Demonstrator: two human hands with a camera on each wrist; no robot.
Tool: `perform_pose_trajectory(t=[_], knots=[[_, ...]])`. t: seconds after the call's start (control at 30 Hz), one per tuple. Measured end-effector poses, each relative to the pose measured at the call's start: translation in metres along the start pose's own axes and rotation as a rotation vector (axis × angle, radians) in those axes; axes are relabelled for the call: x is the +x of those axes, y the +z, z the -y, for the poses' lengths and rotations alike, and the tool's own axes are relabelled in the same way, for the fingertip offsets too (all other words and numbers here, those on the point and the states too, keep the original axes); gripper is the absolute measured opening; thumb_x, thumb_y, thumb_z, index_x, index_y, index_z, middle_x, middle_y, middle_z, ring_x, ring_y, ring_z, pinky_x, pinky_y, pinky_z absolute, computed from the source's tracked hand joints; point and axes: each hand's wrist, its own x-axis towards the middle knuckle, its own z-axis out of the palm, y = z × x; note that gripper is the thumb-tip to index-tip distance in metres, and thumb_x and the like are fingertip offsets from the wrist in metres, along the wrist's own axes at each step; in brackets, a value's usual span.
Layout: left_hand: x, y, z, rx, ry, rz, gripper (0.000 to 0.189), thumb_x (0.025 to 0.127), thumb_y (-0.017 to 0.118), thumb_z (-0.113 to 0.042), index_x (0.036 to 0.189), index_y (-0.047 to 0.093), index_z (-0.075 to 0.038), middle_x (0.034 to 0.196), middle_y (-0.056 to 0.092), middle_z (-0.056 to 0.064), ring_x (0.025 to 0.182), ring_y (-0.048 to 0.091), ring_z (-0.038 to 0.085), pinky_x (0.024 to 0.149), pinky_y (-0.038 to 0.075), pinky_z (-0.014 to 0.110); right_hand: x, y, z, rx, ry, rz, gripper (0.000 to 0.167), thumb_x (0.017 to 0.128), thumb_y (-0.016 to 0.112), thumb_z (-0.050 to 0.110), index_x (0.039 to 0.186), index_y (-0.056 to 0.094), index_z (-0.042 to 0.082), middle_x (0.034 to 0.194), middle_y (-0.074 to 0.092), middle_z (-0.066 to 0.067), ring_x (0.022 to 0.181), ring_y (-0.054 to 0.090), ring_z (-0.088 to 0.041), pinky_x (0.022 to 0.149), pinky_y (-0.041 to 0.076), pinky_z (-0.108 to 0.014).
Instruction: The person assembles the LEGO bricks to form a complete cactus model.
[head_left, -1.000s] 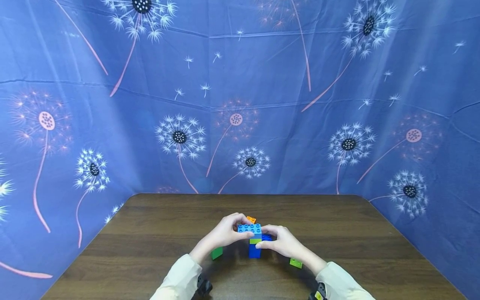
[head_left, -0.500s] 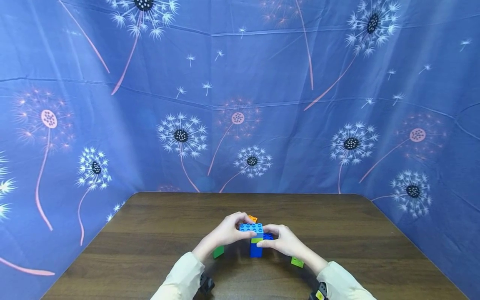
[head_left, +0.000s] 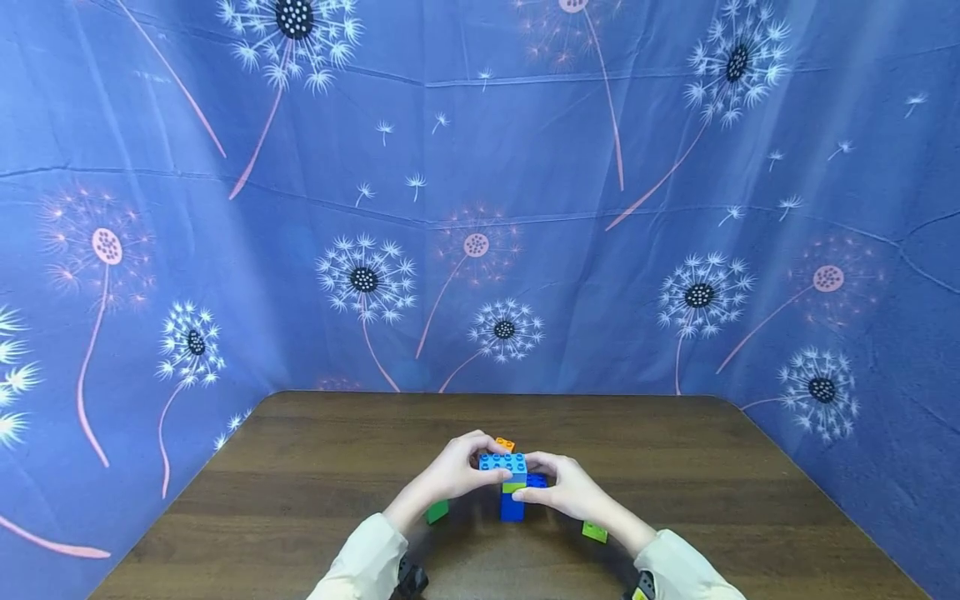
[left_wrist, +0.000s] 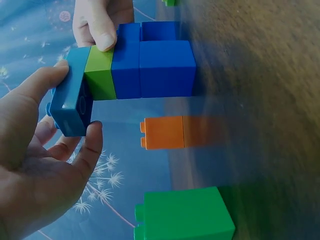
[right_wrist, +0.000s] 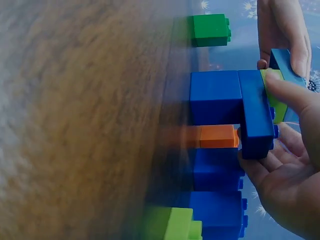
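Blue brick [head_left: 502, 462] in left fingers [left_wrist: 93, 142] overlaps orange block [head_left: 505, 444] only in head view.

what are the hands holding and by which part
Left hand: the light blue top block, by its edges. Right hand: the stack below, thumb at the green block, fingers at the upper dark blue block.

Lt.-blue brick [left_wrist: 68, 92] in my left grip [head_left: 459, 467]: plastic by the look, smooth sides, studded top, low sheen. Lime brick [left_wrist: 101, 75] and dk.-blue bricks [right_wrist: 257, 112] in my right grip [head_left: 564, 487]: same plastic, flat, smooth faces. Orange brick [left_wrist: 164, 133] and green brick [left_wrist: 187, 215]: plastic too, smooth, semi-matt. Counter [head_left: 315, 454]: brown wood or wood-look w/ streaky grain, polished enough to mirror the orange brick faintly. Backdrop [head_left: 592, 287]: printed cloth, creased, soft sheen. My sleeves [head_left: 363, 554]: pale cloth, matt, lightly wrinkled. Wrist gear [head_left: 412, 577]: black, looks like hard plastic.
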Motion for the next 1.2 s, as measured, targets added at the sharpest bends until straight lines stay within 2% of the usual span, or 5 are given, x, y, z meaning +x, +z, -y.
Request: perform_pose_trajectory(t=[0.17,0.47,0.77,0.93,1.2], knots=[[0.000,-0.001,0.001,-0.002,-0.005,0.006,0.030,0.082,0.072,-0.031,0.107,0.069,-0.014,0.092,0.060,-0.004,0.074,0.049,0.007,0.065,0.045,0.020,0.004,-0.001,0.007,0.037,0.045,-0.026,0.039,0.084,0.070,0.026,0.116,0.060,0.006,0.108,0.068,-0.009,0.099,0.065,-0.019,0.083,0.052,-0.030],[0.000,-0.003,0.003,0.005,-0.015,0.031,0.032,0.084,0.070,-0.032,0.110,0.068,-0.013,0.092,0.061,-0.004,0.077,0.051,0.007,0.067,0.046,0.021,0.001,-0.006,0.042,0.029,0.051,-0.038,0.030,0.086,0.068,0.018,0.110,0.062,0.000,0.100,0.069,-0.013,0.089,0.066,-0.020,0.076,0.052,-0.024],[-0.001,-0.006,0.008,-0.077,-0.075,0.037,0.035,0.082,0.072,-0.032,0.109,0.066,-0.011,0.092,0.065,-0.001,0.073,0.054,0.009,0.064,0.047,0.022,0.009,-0.003,0.008,0.029,0.028,-0.054,0.033,0.084,0.071,0.027,0.109,0.064,0.007,0.096,0.070,-0.005,0.086,0.066,-0.010,0.076,0.052,-0.022],[-0.005,-0.010,0.008,-0.090,-0.071,0.043,0.035,0.083,0.072,-0.029,0.111,0.065,-0.009,0.094,0.065,0.000,0.077,0.056,0.010,0.067,0.047,0.023,0.010,-0.004,0.006,0.026,0.008,-0.055,0.033,0.083,0.071,0.028,0.108,0.064,0.008,0.095,0.070,-0.004,0.084,0.065,-0.009,0.076,0.052,-0.023],[-0.010,-0.012,0.011,-0.053,-0.030,0.058,0.038,0.084,0.070,-0.029,0.117,0.063,-0.011,0.107,0.066,0.002,0.094,0.061,0.014,0.084,0.050,0.030,0.005,-0.003,0.022,-0.006,0.024,-0.067,0.029,0.085,0.070,0.018,0.110,0.063,0.005,0.095,0.070,-0.006,0.085,0.065,-0.012,0.077,0.052,-0.022]])
